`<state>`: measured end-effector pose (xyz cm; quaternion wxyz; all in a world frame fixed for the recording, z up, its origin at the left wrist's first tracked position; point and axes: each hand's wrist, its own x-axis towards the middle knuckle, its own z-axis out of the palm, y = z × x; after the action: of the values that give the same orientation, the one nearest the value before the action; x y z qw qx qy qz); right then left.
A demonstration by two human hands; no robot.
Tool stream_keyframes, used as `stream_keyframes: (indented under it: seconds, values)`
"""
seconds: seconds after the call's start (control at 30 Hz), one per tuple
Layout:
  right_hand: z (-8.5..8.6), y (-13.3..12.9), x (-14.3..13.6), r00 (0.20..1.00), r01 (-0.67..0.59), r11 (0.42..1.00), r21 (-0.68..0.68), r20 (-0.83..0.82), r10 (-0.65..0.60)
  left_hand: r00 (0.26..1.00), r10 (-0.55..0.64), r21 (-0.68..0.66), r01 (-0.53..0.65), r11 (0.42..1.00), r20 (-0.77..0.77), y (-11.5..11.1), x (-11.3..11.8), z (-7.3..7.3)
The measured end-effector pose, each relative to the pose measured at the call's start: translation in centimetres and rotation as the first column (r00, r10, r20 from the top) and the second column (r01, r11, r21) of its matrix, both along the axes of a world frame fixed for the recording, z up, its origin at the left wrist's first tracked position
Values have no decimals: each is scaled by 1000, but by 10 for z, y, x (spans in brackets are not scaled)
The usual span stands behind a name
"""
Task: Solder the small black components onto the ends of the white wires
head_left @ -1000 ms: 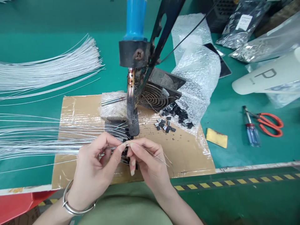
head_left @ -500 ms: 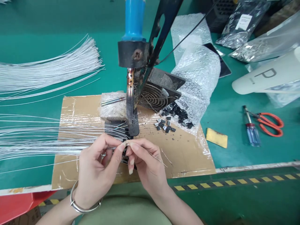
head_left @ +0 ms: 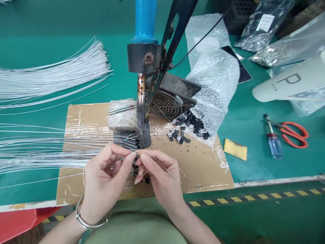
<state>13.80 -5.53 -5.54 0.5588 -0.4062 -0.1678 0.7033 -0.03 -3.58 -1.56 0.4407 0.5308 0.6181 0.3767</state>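
Observation:
My left hand (head_left: 108, 178), with a bangle at the wrist, is closed in a pinch, thumb and forefinger on the end of a thin wire. Fingertip to fingertip with it, my right hand (head_left: 161, 173) pinches at the same spot, and a fine wire strand (head_left: 174, 176) sticks out past its fingers to the right. What lies exactly between the fingertips is mostly hidden. Under and left of the hands runs a spread of grey wires (head_left: 76, 154), some ending in small black pieces. The soldering iron (head_left: 141, 101) hangs tip-down just above the hands.
Cardboard (head_left: 203, 169) covers the work spot. Behind stand a fan (head_left: 169, 103) and loose black connectors (head_left: 193, 123) on bubble wrap (head_left: 213, 81). A wire bundle (head_left: 56, 76) lies left. To the right are a yellow sponge (head_left: 235, 149), screwdriver (head_left: 273, 144), red-handled cutters (head_left: 296, 135) and white cup (head_left: 284, 81).
Both hands keep their pinch and have shifted only slightly. The right hand's lower fingers have curled in, and a small black piece now shows below them.

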Motion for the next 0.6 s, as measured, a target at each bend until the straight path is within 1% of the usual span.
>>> stream_keyframes:
  seconds: [0.1,0.2,0.27,0.4,0.53,0.6]
  values:
    - [-1,-2,0,998,21,1000,18,53,-22,999,39,-1,-39,999,27,-2,3,1]
    - [-1,-1,0,998,30,999,25,52,-31,994,101,-18,-101,995,32,-5,7,5]
    - [0,0,0,999,26,999,31,33,-27,994,105,-21,-105,994,28,-7,9,7]
    - [3,2,0,999,27,999,28,-28,-26,998,59,-13,-59,998,29,-7,5,4]
    - [5,5,5,999,-10,1000,3,-41,10,998,-48,90,52,995,-39,-5,-4,-3]
    - [6,7,10,998,-48,999,-18,-31,47,994,-81,129,90,988,-73,-5,-7,-5]
